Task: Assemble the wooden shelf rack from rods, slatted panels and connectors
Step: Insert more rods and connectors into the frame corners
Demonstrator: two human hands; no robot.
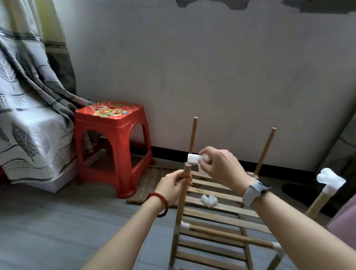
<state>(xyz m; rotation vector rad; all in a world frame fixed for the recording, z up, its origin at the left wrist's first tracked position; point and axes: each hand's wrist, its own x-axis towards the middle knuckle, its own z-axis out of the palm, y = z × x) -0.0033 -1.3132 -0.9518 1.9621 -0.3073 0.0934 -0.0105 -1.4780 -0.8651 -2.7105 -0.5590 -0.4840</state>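
Observation:
A part-built wooden rack stands on the floor, with slatted panels and white corner connectors joining its rods. My left hand grips the near-left upright rod just below its top. My right hand pinches a white plastic connector held right over that rod's tip. Two more upright rods rise at the back, the back-left rod and the back-right rod. At the near right, a rod carries a fitted white connector. A loose white connector lies on the upper slatted panel.
A red plastic stool stands left of the rack near the wall. Another slatted panel lies flat on the floor behind the rack. A patterned curtain hangs at the far left. Pink fabric shows at the right edge.

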